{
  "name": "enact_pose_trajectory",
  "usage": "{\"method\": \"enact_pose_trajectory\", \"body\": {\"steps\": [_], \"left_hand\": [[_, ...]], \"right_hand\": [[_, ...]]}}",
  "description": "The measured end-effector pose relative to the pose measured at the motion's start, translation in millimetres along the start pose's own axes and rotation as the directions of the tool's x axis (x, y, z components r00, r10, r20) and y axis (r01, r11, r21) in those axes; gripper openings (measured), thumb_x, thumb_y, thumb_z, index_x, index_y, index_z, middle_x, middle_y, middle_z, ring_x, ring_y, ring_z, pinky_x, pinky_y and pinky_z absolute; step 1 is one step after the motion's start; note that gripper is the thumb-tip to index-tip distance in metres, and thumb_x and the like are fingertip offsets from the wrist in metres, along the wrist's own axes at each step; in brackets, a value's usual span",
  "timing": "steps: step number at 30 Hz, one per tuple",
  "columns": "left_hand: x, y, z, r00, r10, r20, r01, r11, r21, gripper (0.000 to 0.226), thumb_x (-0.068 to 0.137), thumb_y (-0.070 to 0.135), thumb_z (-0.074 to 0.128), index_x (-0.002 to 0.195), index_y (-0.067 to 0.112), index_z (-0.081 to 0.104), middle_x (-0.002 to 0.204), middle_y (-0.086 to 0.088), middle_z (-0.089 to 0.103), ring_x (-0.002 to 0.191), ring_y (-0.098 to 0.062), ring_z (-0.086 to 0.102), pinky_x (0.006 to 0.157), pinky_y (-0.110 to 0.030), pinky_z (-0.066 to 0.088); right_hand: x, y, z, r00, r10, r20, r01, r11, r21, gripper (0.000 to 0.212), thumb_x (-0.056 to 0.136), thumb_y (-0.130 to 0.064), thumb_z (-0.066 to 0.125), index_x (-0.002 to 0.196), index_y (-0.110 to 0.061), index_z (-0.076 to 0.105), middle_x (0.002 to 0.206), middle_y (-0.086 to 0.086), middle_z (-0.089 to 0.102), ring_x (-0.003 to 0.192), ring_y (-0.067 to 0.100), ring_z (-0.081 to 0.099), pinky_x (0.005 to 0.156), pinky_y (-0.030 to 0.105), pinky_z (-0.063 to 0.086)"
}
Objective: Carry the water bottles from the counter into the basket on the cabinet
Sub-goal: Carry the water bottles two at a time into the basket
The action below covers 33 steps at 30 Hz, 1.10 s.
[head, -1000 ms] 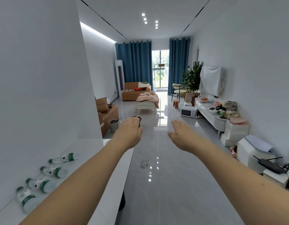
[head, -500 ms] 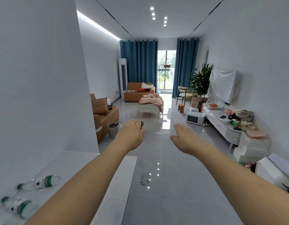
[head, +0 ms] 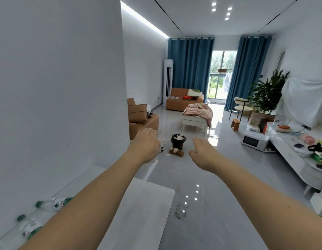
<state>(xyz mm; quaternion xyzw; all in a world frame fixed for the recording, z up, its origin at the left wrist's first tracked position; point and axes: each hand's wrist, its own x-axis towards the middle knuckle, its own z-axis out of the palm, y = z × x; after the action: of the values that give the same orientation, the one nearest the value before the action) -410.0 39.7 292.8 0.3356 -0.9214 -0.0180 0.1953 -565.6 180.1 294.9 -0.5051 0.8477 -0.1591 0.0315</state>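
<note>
Clear water bottles with green caps and green-white labels lie on their sides on the white counter (head: 144, 204) at the lower left; one bottle (head: 55, 203) lies farther along, another bottle (head: 29, 227) is nearer, both partly hidden by my left forearm. My left hand (head: 147, 145) is stretched out in front, palm down, holding nothing. Beside it my right hand (head: 201, 150) reaches forward the same way, fingers apart and empty. Both hands hover over the floor beyond the counter's end. No basket shows in view.
A white wall (head: 57, 87) runs along the left. Ahead on the glossy grey floor stand a black bin (head: 178, 141) and a brown plush toy (head: 176, 152). A long white cabinet (head: 294, 159) with clutter, a microwave (head: 254, 141), sofas and a daybed lie beyond.
The view has shifted forward and up along the room; the bottles have slid toward the lower-left corner. Both hands stay outstretched and empty.
</note>
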Motion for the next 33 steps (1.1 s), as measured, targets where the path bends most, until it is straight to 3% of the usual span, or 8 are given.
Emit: {"method": "enact_pose_trajectory", "body": {"steps": [6, 11, 15, 20, 25, 29, 33], "left_hand": [[-11.7, -68.5, -17.0, 0.977, -0.211, -0.017, 0.211, 0.969, 0.128, 0.044, 0.104, 0.029, 0.035, 0.141, 0.005, 0.042, 0.144, -0.013, 0.046, 0.128, -0.028, 0.043, 0.11, -0.038, 0.033], [-57.8, -133.8, -43.1, 0.901, -0.43, -0.058, 0.433, 0.882, 0.188, 0.049, 0.106, 0.028, 0.031, 0.147, 0.002, 0.033, 0.152, -0.015, 0.036, 0.138, -0.032, 0.031, 0.116, -0.038, 0.022], [-128.1, -174.4, -75.2, 0.778, -0.615, -0.133, 0.628, 0.747, 0.218, 0.051, 0.106, 0.029, 0.032, 0.148, 0.001, 0.031, 0.154, -0.016, 0.033, 0.141, -0.033, 0.028, 0.118, -0.039, 0.019], [-239.8, -191.3, -115.7, 0.542, -0.809, -0.228, 0.838, 0.501, 0.216, 0.051, 0.106, 0.027, 0.032, 0.148, -0.001, 0.03, 0.155, -0.017, 0.033, 0.142, -0.031, 0.027, 0.117, -0.036, 0.017], [-320.5, -183.8, -135.7, 0.336, -0.9, -0.278, 0.938, 0.292, 0.189, 0.048, 0.107, 0.026, 0.03, 0.146, -0.002, 0.033, 0.152, -0.017, 0.035, 0.14, -0.028, 0.03, 0.114, -0.032, 0.018], [-341.9, -188.8, -138.9, 0.285, -0.914, -0.288, 0.952, 0.235, 0.198, 0.049, 0.107, 0.026, 0.03, 0.148, -0.002, 0.031, 0.153, -0.017, 0.034, 0.141, -0.028, 0.029, 0.114, -0.032, 0.018], [-341.2, -212.1, -131.9, 0.291, -0.912, -0.289, 0.948, 0.236, 0.212, 0.049, 0.107, 0.026, 0.031, 0.146, -0.002, 0.033, 0.152, -0.017, 0.036, 0.14, -0.029, 0.031, 0.113, -0.034, 0.02]], "right_hand": [[74.3, -58.0, 35.0, 0.973, -0.2, 0.116, 0.2, 0.98, 0.017, 0.04, 0.097, -0.027, 0.041, 0.131, -0.006, 0.043, 0.138, 0.015, 0.045, 0.126, 0.031, 0.042, 0.106, 0.041, 0.035], [100.1, -150.2, 75.8, 0.857, -0.485, 0.176, 0.478, 0.875, 0.083, 0.037, 0.097, -0.025, 0.041, 0.128, -0.005, 0.046, 0.135, 0.014, 0.049, 0.123, 0.029, 0.044, 0.106, 0.04, 0.036], [81.5, -233.3, 96.7, 0.702, -0.667, 0.251, 0.651, 0.743, 0.156, 0.055, 0.103, -0.027, 0.032, 0.15, -0.002, 0.02, 0.157, 0.014, 0.023, 0.146, 0.028, 0.02, 0.118, 0.036, 0.016], [29.2, -331.4, 122.4, 0.461, -0.853, 0.246, 0.807, 0.518, 0.284, 0.058, 0.103, -0.026, 0.032, 0.152, -0.001, 0.014, 0.161, 0.014, 0.014, 0.149, 0.026, 0.012, 0.12, 0.034, 0.01], [-26.7, -393.2, 146.2, 0.246, -0.935, 0.255, 0.873, 0.328, 0.362, 0.06, 0.103, -0.028, 0.031, 0.154, -0.004, 0.01, 0.163, 0.013, 0.007, 0.15, 0.023, 0.006, 0.12, 0.033, 0.006], [-41.7, -414.9, 161.8, 0.184, -0.946, 0.269, 0.887, 0.277, 0.368, 0.06, 0.103, -0.027, 0.032, 0.154, -0.003, 0.01, 0.162, 0.013, 0.008, 0.15, 0.023, 0.006, 0.121, 0.033, 0.006], [-29.0, -425.0, 181.5, 0.189, -0.933, 0.306, 0.881, 0.299, 0.366, 0.06, 0.103, -0.027, 0.031, 0.154, -0.003, 0.01, 0.163, 0.013, 0.008, 0.15, 0.023, 0.006, 0.121, 0.034, 0.006]]}}
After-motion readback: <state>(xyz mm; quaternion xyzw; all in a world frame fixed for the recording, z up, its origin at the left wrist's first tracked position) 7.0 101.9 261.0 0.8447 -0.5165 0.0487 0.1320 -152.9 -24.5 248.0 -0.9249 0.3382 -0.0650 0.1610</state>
